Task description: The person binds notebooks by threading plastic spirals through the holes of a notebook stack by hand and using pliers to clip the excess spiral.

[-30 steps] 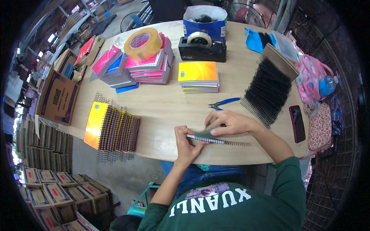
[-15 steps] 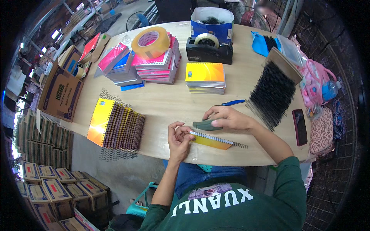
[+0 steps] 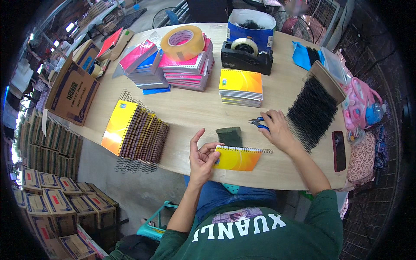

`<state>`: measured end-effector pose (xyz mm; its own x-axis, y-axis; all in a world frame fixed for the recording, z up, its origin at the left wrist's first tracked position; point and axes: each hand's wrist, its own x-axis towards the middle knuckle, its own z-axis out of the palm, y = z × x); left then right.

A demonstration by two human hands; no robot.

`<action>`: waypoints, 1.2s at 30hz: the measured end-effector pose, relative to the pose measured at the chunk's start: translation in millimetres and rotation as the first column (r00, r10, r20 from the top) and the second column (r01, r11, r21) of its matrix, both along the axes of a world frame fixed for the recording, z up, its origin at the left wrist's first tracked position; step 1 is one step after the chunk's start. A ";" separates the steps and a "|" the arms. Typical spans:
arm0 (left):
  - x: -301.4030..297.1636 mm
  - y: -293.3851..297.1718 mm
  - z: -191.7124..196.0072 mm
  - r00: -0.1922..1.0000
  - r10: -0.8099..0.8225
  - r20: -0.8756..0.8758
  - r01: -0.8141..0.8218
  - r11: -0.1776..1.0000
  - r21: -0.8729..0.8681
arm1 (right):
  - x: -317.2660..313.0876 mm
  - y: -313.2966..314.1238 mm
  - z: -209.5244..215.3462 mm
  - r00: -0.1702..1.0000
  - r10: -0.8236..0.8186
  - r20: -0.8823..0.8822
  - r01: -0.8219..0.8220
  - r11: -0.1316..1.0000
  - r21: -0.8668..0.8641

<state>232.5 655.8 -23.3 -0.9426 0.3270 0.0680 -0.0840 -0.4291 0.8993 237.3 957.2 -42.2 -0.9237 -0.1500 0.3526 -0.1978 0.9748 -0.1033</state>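
My left hand (image 3: 202, 164) pinches the near-left corner of a small yellow memo notebook (image 3: 238, 160) between thumb and fingers, its index finger raised. A wire coil (image 3: 265, 151) runs through the notebook's top edge and sticks out past its right end. My right hand (image 3: 281, 134) is closed round the blue handles of small cutting pliers (image 3: 260, 123), whose jaws are spread and point left. Just beyond the notebook lies a dark green block (image 3: 232, 137), touched by neither hand.
Coil-bound yellow notebooks (image 3: 134, 134) stand stacked at left. A yellow notebook pile (image 3: 241, 86), pink notebooks (image 3: 184, 71) under a tape roll (image 3: 184, 42), and a black tape dispenser (image 3: 247, 58) sit farther back. Black coils (image 3: 313, 110) and a phone (image 3: 339, 151) lie at right.
My right hand has let go of the green block, which now lies on the table, and has taken hold of the pliers. The notebook has tilted to show more of its cover.
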 end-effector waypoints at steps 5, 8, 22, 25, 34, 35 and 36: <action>2.8 5.6 10.8 0.997 0.079 -0.012 -0.080 0.992 -0.094 | -1.8 -8.0 22.2 0.978 0.143 -0.154 -0.176 0.958 -0.227; 5.2 6.3 20.4 0.996 0.091 -0.017 -0.093 0.980 -0.178 | -4.5 -38.8 88.4 0.849 0.478 -0.223 -0.498 0.866 -0.040; 8.8 15.9 30.0 0.986 0.141 -0.086 -0.160 0.940 -0.301 | 3.7 -55.1 111.0 0.854 0.481 0.198 -0.444 0.872 -0.205; 11.8 19.5 26.7 0.979 0.141 -0.149 -0.190 0.897 -0.398 | 12.7 -56.3 111.1 0.881 0.461 0.111 -0.393 0.841 -0.372; -14.4 -113.2 165.3 0.497 0.611 -0.616 -0.865 0.405 -0.297 | 14.2 -7.4 97.5 0.994 0.110 -0.010 -0.103 0.889 -0.447; -25.5 -129.9 175.5 0.430 0.644 -0.633 -0.901 0.355 -0.251 | 14.6 -6.7 89.6 0.995 0.099 0.003 -0.088 0.899 -0.428; -36.4 -142.2 177.3 0.429 0.694 -0.578 -0.899 0.387 -0.202 | 15.1 -5.6 82.1 0.997 0.082 0.014 -0.069 0.910 -0.409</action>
